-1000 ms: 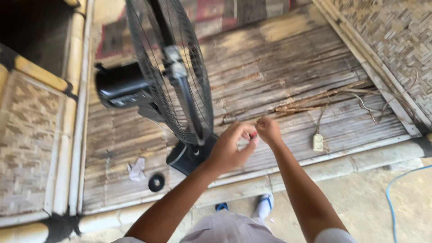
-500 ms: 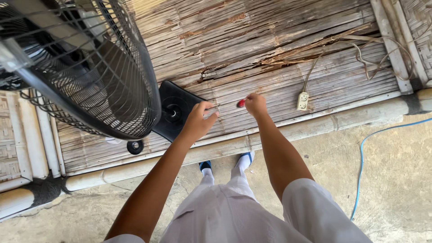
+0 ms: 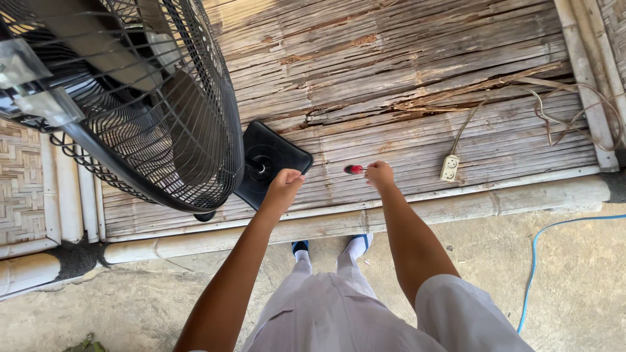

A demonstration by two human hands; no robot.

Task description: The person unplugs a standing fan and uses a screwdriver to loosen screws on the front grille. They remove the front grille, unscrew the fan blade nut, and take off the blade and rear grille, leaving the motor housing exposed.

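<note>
My right hand (image 3: 380, 175) is closed on a small red-handled tool (image 3: 354, 169), held just above the bamboo-slat platform (image 3: 404, 78). A little to its left, my left hand (image 3: 284, 186) has its fingers curled shut, and I cannot see anything in it. It hovers at the near corner of the fan's black square base (image 3: 287, 153). The black standing fan (image 3: 163, 111) leans in from the upper left, and its wire grille fills that corner.
A white socket block (image 3: 449, 167) with a pale cable (image 3: 574, 124) lies on the slats to the right. A thick bamboo pole (image 3: 469, 207) edges the platform. A blue hose (image 3: 538, 267) runs over the concrete floor. A small black round part (image 3: 204, 216) sits under the grille.
My hands, close together a second ago, have drawn apart. The view has dropped lower and nearer, so the fan head now looms at the upper left.
</note>
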